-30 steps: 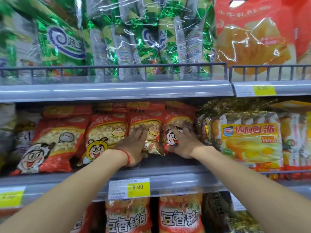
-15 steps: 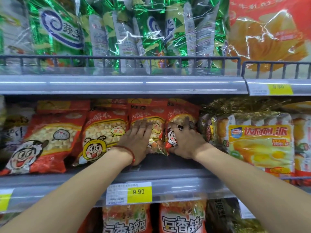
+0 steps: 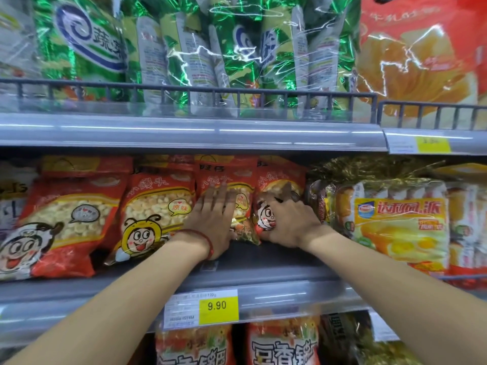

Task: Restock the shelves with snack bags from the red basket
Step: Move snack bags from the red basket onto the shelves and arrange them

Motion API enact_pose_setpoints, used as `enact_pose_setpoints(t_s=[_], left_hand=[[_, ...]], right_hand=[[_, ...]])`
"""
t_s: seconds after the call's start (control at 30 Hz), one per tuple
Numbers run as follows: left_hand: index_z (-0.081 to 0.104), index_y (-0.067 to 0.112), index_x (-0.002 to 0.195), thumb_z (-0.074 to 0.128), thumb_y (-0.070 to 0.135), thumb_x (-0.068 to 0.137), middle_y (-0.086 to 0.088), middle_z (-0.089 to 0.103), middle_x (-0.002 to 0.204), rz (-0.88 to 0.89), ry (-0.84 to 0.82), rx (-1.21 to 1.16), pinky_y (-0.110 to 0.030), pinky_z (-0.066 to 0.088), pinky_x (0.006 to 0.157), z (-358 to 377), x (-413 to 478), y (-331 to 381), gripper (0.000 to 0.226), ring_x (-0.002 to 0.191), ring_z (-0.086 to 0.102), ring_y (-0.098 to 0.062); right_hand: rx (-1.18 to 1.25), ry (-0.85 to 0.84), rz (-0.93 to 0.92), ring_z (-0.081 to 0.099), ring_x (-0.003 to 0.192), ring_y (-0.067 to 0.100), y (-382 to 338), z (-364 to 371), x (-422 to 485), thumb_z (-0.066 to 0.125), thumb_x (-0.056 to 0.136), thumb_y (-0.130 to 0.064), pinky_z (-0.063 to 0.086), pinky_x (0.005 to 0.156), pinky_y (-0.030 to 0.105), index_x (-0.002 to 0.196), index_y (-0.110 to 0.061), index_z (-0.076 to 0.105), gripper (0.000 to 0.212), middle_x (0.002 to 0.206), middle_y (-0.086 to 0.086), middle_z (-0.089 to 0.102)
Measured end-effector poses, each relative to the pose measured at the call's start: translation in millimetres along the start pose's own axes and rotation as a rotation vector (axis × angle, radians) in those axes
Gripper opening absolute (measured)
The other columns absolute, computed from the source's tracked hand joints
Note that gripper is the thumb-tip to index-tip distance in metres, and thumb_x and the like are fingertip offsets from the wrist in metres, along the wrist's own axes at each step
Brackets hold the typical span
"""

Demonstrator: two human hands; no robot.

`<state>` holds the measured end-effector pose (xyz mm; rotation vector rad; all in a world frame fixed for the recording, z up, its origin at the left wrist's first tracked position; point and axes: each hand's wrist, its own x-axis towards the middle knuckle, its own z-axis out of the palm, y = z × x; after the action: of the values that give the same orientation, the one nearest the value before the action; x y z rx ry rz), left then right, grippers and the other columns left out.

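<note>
Left hand point(image 3: 213, 219) lies flat, fingers straight and close together, pressing the front of a red mini-bun snack bag point(image 3: 224, 177) that stands at the centre of the frame on the middle shelf point(image 3: 105, 293). A red cord point(image 3: 205, 238) circles that wrist. Just to its right, the right hand point(image 3: 287, 222) is clamped on the cartoon-face bag point(image 3: 266, 217): the thumb is across its front and the fingers curl down its right edge, where it meets a dark wrapper point(image 3: 316, 201). Both bags stand upright and touch each other, last in a row of like bags running to the left of the frame. The red basket is out of view. These pouches look light and puffed with air, their glossy film is likely slippery, and the small buns inside are probably brittle. Side seams or the top seal seem the safer hold, with flat-palm pushes rather than squeezing the belly.
</note>
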<state>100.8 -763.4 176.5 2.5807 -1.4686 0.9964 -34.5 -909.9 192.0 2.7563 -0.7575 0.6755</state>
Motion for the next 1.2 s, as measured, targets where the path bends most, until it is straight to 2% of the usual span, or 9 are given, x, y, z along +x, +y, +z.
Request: enact_pose_setpoints(t_s=[0.1,0.17,0.3,0.37,0.47,0.67,0.83,1.0,1.2], left_hand=[[-0.017,0.013,0.155,0.045,0.049,0.098,-0.015,-0.026,0.161,-0.015,-0.002,-0.018,-0.049,0.004,0.123,-0.3,-1.6,2.8,0.092,0.149,-0.017,-0.039],[-0.018,0.013,0.155,0.045,0.047,0.099,-0.014,-0.026,0.161,-0.021,-0.002,-0.044,-0.049,0.003,0.124,-0.9,-2.5,3.7,0.091,0.149,-0.018,-0.038],[-0.018,0.019,0.155,0.043,0.054,0.097,-0.009,-0.026,0.161,-0.002,-0.017,-0.104,-0.046,0.000,0.123,0.6,-3.8,0.7,0.092,0.149,-0.020,-0.035],[-0.017,0.021,0.156,0.040,0.061,0.096,-0.007,-0.026,0.162,-0.013,-0.006,-0.110,-0.046,0.001,0.124,2.2,-3.4,-0.1,0.092,0.150,-0.020,-0.033],[-0.017,0.023,0.156,0.038,0.064,0.095,-0.005,-0.024,0.163,-0.008,0.022,-0.098,-0.045,0.001,0.124,5.1,-1.5,0.5,0.092,0.150,-0.018,-0.032],[-0.018,0.027,0.155,0.039,0.065,0.095,-0.002,-0.020,0.164,0.008,0.045,-0.080,-0.045,-0.001,0.124,7.2,2.5,-1.3,0.091,0.151,-0.017,-0.030],[-0.020,0.029,0.155,0.038,0.066,0.094,-0.002,-0.025,0.163,-0.024,0.014,-0.073,-0.047,-0.001,0.123,5.9,6.7,3.6,0.091,0.150,-0.020,-0.030],[-0.013,0.033,0.156,0.046,0.068,0.090,0.002,-0.019,0.165,-0.035,0.001,-0.124,-0.045,0.006,0.123,-4.6,0.9,3.3,0.094,0.152,-0.014,-0.027],[0.006,0.035,0.156,0.054,0.067,0.086,0.002,0.008,0.165,-0.013,0.046,-0.127,-0.043,0.014,0.121,-30.6,-16.5,1.1,0.091,0.152,0.004,-0.021]], right_hand=[[0.078,-0.067,0.006,0.048,0.134,0.051,10.2,-2.1,-6.0,0.054,0.087,-0.073,0.043,0.112,0.051,0.157,-0.050,0.009,0.087,0.170,0.017,0.007],[0.103,-0.064,0.011,0.046,0.137,0.050,12.0,-2.6,-9.0,0.055,0.091,-0.066,0.041,0.114,0.053,0.158,-0.049,0.007,0.085,0.172,0.012,-0.004],[0.094,0.000,0.056,0.051,0.132,0.046,2.4,-1.1,-8.9,0.062,0.087,-0.068,0.047,0.108,0.051,0.158,-0.042,0.020,0.087,0.164,0.014,0.027],[0.080,0.030,0.059,0.057,0.124,0.042,-3.1,-2.4,-7.9,0.066,0.085,-0.065,0.051,0.102,0.048,0.155,-0.035,0.033,0.082,0.147,0.016,0.049],[0.025,0.079,0.024,0.061,0.117,0.038,-6.4,-3.5,-8.0,0.067,0.086,-0.061,0.053,0.095,0.044,0.148,-0.028,0.045,0.074,0.128,0.014,0.063],[-0.108,0.116,-0.105,0.062,0.114,0.038,-1.9,-1.4,-8.3,0.066,0.089,-0.057,0.053,0.091,0.044,0.151,-0.031,0.044,0.071,0.128,0.013,0.064],[-0.105,0.092,-0.076,0.062,0.115,0.038,-2.4,-1.7,-7.1,0.066,0.090,-0.060,0.053,0.090,0.044,0.149,-0.032,0.048,0.067,0.128,0.013,0.063],[-0.044,-0.022,-0.026,0.055,0.127,0.042,-5.6,-6.1,-14.5,0.063,0.096,-0.045,0.049,0.096,0.049,0.157,-0.035,0.027,0.072,0.160,0.015,0.030],[0.135,0.078,0.102,0.055,0.125,0.035,-21.9,-23.1,-24.5,0.058,0.096,-0.041,0.046,0.095,0.041,0.143,-0.028,0.054,0.048,0.144,0.008,0.050]])
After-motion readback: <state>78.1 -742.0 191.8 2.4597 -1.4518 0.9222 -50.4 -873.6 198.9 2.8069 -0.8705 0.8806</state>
